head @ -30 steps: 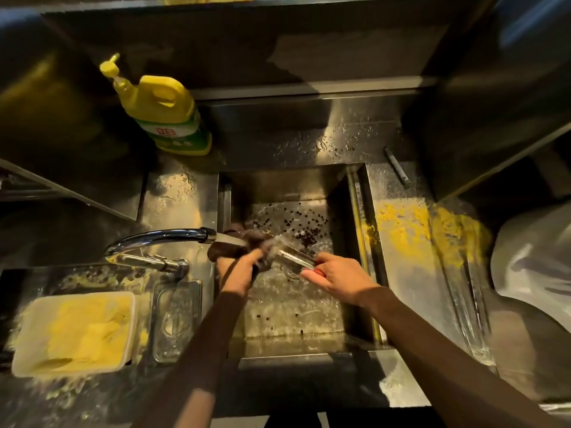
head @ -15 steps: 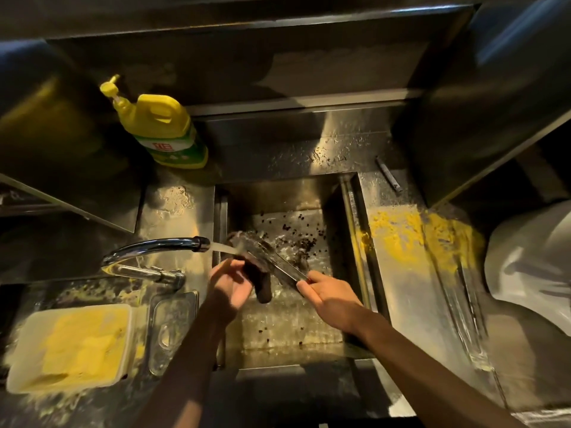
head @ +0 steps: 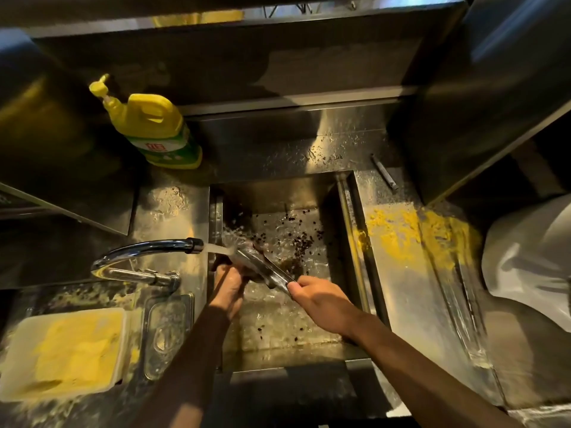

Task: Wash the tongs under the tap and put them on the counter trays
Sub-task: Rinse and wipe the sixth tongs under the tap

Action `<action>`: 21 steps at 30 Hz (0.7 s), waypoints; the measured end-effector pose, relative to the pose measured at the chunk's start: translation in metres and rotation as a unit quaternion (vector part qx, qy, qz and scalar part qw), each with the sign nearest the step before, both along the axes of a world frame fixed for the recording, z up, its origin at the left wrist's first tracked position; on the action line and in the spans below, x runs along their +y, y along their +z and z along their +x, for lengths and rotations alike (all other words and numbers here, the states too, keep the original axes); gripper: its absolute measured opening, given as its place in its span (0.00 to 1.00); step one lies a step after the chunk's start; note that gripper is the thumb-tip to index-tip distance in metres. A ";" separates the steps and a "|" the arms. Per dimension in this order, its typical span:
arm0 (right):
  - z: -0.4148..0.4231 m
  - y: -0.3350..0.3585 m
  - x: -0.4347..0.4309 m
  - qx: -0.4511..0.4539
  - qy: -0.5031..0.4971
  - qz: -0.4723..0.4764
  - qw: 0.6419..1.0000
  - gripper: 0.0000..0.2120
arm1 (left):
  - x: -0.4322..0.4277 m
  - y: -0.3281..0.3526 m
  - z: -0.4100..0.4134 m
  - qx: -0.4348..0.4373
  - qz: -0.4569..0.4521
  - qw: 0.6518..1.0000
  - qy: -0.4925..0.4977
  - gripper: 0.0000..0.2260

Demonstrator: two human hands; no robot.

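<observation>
Steel counter (head: 401,304) wet all over, smeared with yellow powder at 3 o'clock of the sink (head: 346,217); dim warm light. Tap (head: 148,247) at 9 o'clock was running, stream landing on the tongs (head: 262,267), which sat over the sink, tips up by the spout, handle end down toward 4 o'clock. Right hand (head: 321,301) was closed on the handle end. Left hand (head: 230,284) was curled under the tip end, seemingly rubbing it; whether it also held a cloth or scrubber, can't tell. Dark crumbs littered the sink floor. Yellow soap bottle (head: 154,128) stood at 11 o'clock. A clear tray (head: 168,332) lay just beside a tub (head: 65,350) of yellow powder at 8 o'clock. Progress, as a judgement: washing was underway, roughly midway; rinse not finished, tongs not yet set on any tray. Left to do: finish the rinse, carry them out, put them down.
</observation>
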State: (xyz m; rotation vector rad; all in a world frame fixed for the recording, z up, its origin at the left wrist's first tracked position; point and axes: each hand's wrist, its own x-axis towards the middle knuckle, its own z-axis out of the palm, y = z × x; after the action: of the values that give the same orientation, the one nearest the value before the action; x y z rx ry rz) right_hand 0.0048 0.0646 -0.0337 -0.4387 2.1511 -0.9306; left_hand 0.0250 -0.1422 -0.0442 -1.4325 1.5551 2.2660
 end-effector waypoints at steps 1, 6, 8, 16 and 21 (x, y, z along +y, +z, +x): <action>-0.002 0.000 0.002 -0.007 0.005 0.008 1.000 0.24 | -0.002 0.001 -0.001 0.003 0.016 1.000 0.006 0.06; -0.014 0.003 0.015 -0.027 -0.035 0.013 0.999 0.25 | -0.013 0.015 -0.007 -0.055 -0.161 0.973 -0.159 0.06; -0.018 0.004 0.019 -0.033 -0.041 0.015 0.998 0.25 | -0.021 0.024 -0.009 -0.112 -0.273 0.921 -0.256 0.10; -0.016 0.001 0.026 -0.041 -0.042 0.022 0.998 0.25 | -0.007 0.019 -0.013 -0.122 -0.385 0.909 -0.103 0.28; -0.019 0.005 0.027 -0.030 -0.007 0.031 0.999 0.26 | -0.014 -0.005 -0.014 0.102 -0.257 0.932 -0.234 0.32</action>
State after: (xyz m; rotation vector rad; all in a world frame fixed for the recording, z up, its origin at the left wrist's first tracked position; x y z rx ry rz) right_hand -0.0144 0.0918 -0.0286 -0.3610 2.1249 -0.8709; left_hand 0.0105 -0.1565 -0.0497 -0.7568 2.3728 1.8432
